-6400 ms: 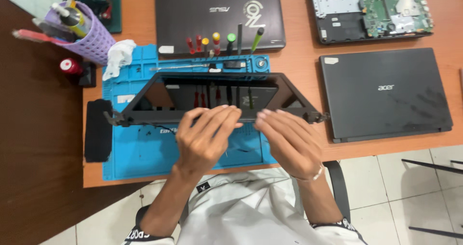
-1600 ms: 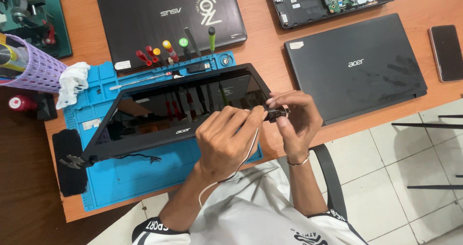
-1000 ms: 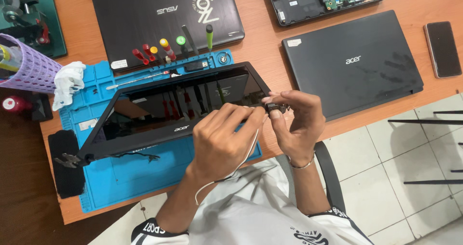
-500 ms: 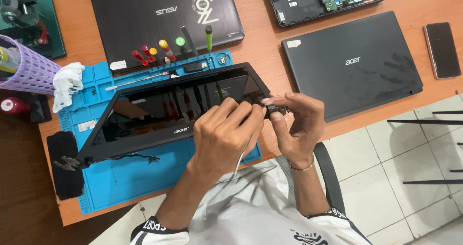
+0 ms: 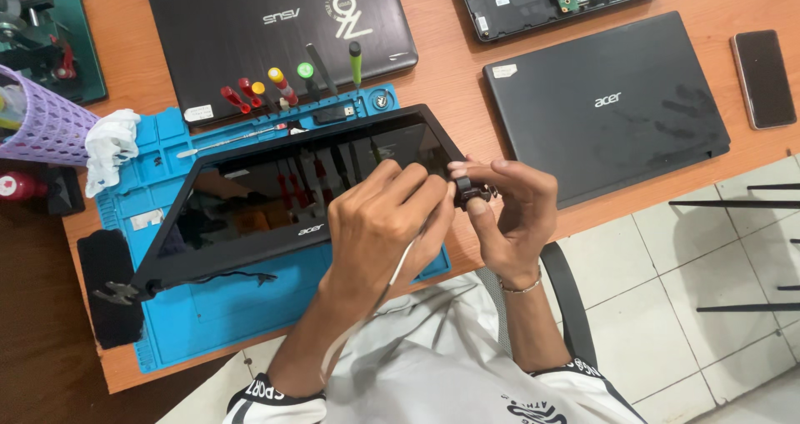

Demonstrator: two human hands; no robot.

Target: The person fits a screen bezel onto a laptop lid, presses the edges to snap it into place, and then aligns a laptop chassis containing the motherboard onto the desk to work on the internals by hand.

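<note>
- Bright, even light from overhead fills the whole scene; colours read clearly and nothing falls into deep darkness.
- The glossy black screen panel (image 5: 300, 199) mirrors the screwdrivers (image 5: 283, 86) standing behind it, with soft reflections rather than harsh glare.
- The closed dark laptop (image 5: 608, 107) at right has a dull sheen that shows up smudges on its lid.
- Shadows are soft and short, lying just under the hands (image 5: 383, 232) and along the orange bench (image 5: 450, 82).
- Focus is sharp at centre; the purple basket (image 5: 42, 128) at the left edge looks slightly stretched.
</note>
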